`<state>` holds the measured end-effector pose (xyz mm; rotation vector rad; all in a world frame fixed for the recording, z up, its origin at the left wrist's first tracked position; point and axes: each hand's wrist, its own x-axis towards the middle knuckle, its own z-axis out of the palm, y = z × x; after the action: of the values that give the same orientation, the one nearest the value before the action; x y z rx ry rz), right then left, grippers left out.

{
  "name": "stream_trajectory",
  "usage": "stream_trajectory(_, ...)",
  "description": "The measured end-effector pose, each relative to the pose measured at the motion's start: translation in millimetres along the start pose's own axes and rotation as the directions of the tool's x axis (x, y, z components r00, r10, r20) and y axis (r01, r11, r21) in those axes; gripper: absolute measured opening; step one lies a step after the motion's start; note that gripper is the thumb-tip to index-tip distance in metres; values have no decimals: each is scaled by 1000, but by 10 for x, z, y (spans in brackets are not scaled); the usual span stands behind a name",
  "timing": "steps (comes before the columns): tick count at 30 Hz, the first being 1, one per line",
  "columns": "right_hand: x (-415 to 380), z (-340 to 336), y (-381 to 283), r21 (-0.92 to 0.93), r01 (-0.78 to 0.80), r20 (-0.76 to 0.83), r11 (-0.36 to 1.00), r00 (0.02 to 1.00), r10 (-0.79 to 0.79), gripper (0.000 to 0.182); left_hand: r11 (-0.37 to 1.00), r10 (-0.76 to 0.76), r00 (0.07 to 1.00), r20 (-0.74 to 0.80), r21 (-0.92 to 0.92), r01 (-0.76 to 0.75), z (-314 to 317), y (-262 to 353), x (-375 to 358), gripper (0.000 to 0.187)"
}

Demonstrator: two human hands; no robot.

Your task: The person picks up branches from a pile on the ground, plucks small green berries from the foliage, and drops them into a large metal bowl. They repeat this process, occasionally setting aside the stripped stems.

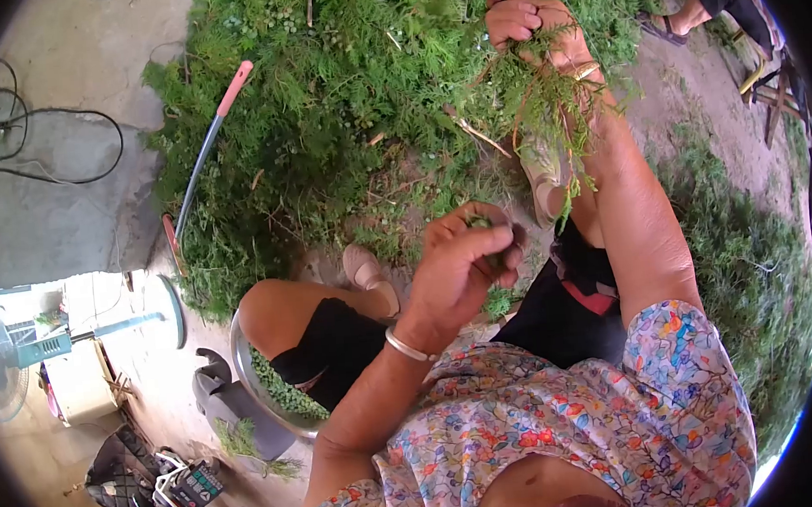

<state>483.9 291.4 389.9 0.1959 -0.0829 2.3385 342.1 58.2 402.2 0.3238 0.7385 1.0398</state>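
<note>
My right hand (541, 32) is closed around an evergreen sprig (560, 101), whose leafy end hangs down along the forearm. My left hand (468, 259), with a pale bracelet (411, 345) at its wrist, is held in front of my body with the fingers curled in. A bit of green shows between those fingers, too small to name. Ahead lies a big heap of cut evergreen branches (345, 60). By my left knee stands a metal basin (243, 359) with many small green cones or seeds (289, 394) in it, partly hidden by the leg.
A long curved tool with pink ends (202, 159) leans on the heap. At left are black cables (85, 111) on concrete, a standing fan (45, 349) and a grey container (248, 420). Another person's leg (691, 15) shows at upper right. More branches (753, 295) lie at right.
</note>
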Motion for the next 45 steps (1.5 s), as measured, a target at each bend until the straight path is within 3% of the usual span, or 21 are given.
stream_trajectory(4,-79,55,125,43,72,-27,996,997,-71,19,996,76,994,-75,47,-72,19,84,141,17)
stream_trajectory(7,-84,92,165,-79,114,-97,990,988,-121,19,987,121,986,-117,123,-106,125,142,279,17)
stream_trajectory(10,-67,118,196,19,73,-88,997,994,-71,19,986,149,982,-113,97,-138,206,148,435,17)
stream_trajectory(13,-83,160,208,-157,136,-102,978,983,-153,19,988,120,991,-56,107,-113,281,174,486,13)
stream_trajectory(15,-32,101,156,13,60,-104,998,993,-58,18,987,90,996,12,130,-91,307,198,412,10)
stream_trajectory(18,-77,187,177,5,168,-98,986,981,-166,19,956,13,1000,-11,292,-10,269,231,103,10)
stream_trajectory(20,-41,145,127,-35,126,-86,991,988,-129,19,979,79,994,-73,193,-64,140,342,-217,11)
stream_trajectory(22,-47,137,112,-77,92,-82,993,992,-98,19,965,256,922,-289,126,-229,-128,507,-565,11)
stream_trajectory(25,-46,232,240,-185,60,-222,981,970,-101,20,851,487,760,-431,36,-525,-814,848,-1309,14)
stream_trajectory(27,-20,151,266,-190,26,-196,981,978,-64,21,799,529,667,-525,45,-599,-1133,1041,-1791,21)
stream_trajectory(28,-10,98,277,-195,-2,-184,981,982,-34,22,778,547,566,-616,125,-616,-1342,1076,-2008,20)
stream_trajectory(30,-16,48,328,-193,-34,-197,981,980,-5,22,769,565,378,-733,303,-562,-1728,1040,-2355,17)
stream_trajectory(32,-43,-10,362,-216,-73,-237,974,971,20,23,762,607,308,-733,426,-488,-2379,813,-2705,18)
stream_trajectory(34,-117,9,434,-263,-72,-252,962,968,3,23,750,643,255,-722,529,-397,-2372,707,-2724,21)
stream_trajectory(36,-211,18,500,-235,-107,-286,966,958,37,22,770,636,87,-767,638,-3,-2273,523,-2735,43)
stream_trajectory(38,-328,81,555,-256,-123,-263,959,963,53,23,733,677,15,-736,676,71,-2562,371,-2832,57)
stream_trajectory(40,-458,228,626,-189,-97,-260,977,965,46,22,405,887,59,-458,832,378,-2563,339,-2844,58)
stream_trajectory(41,-522,320,653,-187,-96,-253,978,966,47,21,704,705,-14,-709,698,128,-2446,402,-2787,52)
stream_trajectory(42,-585,409,667,-197,-104,-253,975,966,52,21,710,700,-16,-713,694,117,-2447,457,-2732,52)
stream_trajectory(44,-697,595,703,-234,-148,-293,961,953,75,20,584,808,-20,-588,806,-96,-2453,546,-2654,48)
stream_trajectory(45,-754,706,754,-246,-153,-291,957,954,78,20,524,851,40,-523,845,-108,-2348,644,-2588,46)
